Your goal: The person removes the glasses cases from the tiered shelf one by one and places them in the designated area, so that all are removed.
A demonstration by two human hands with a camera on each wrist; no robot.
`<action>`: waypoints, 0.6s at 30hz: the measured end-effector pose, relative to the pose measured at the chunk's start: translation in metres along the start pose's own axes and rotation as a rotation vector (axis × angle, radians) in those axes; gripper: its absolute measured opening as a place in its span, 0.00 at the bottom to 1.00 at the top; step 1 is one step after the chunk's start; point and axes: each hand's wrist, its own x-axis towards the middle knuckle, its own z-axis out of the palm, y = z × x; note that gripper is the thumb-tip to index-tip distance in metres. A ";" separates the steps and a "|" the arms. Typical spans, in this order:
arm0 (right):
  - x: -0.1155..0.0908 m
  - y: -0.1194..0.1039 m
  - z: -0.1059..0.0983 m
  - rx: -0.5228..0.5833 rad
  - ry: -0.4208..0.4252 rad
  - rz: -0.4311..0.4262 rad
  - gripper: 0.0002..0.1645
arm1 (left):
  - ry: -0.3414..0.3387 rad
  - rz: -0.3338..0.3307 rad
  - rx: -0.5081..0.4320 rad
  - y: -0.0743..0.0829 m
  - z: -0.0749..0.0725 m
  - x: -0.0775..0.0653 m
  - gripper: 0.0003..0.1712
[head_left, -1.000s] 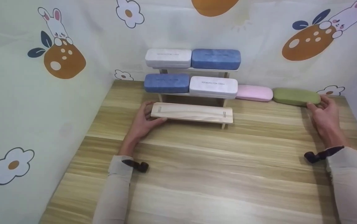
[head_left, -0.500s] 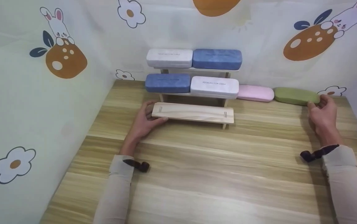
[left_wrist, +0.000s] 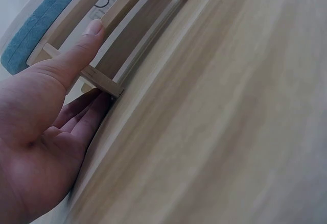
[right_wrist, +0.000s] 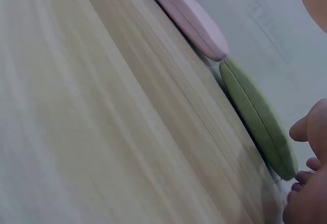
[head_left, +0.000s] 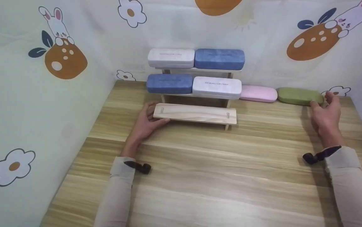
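Note:
My left hand (head_left: 143, 125) grips the left end of a wooden tiered stand (head_left: 196, 114) at its bare lowest step. In the left wrist view the thumb (left_wrist: 84, 48) lies along the step's front edge, the other fingers curling behind the support. My right hand (head_left: 328, 116) is at the right end of a green glasses case (head_left: 299, 96), fingers loosely spread. The right wrist view shows a gap between thumb and green case, with fingertips (right_wrist: 301, 178) close to its end. To its left lies a pink glasses case (head_left: 259, 94), end to end with it.
The middle step bears a blue case (head_left: 169, 84) and a white case (head_left: 217, 87). On the top step sit another white case (head_left: 171, 58) and blue case (head_left: 219, 59). A printed cloth backdrop (head_left: 266, 41) stands behind the wooden table (head_left: 231, 176).
My right fingers have lifted and spread away from the end of the green case, and the right forearm has shifted slightly left. The left hand keeps its grip on the stand.

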 end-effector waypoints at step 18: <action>-0.045 -0.044 0.069 -0.013 -0.111 -0.440 0.42 | 0.002 -0.021 0.003 0.003 0.000 -0.002 0.53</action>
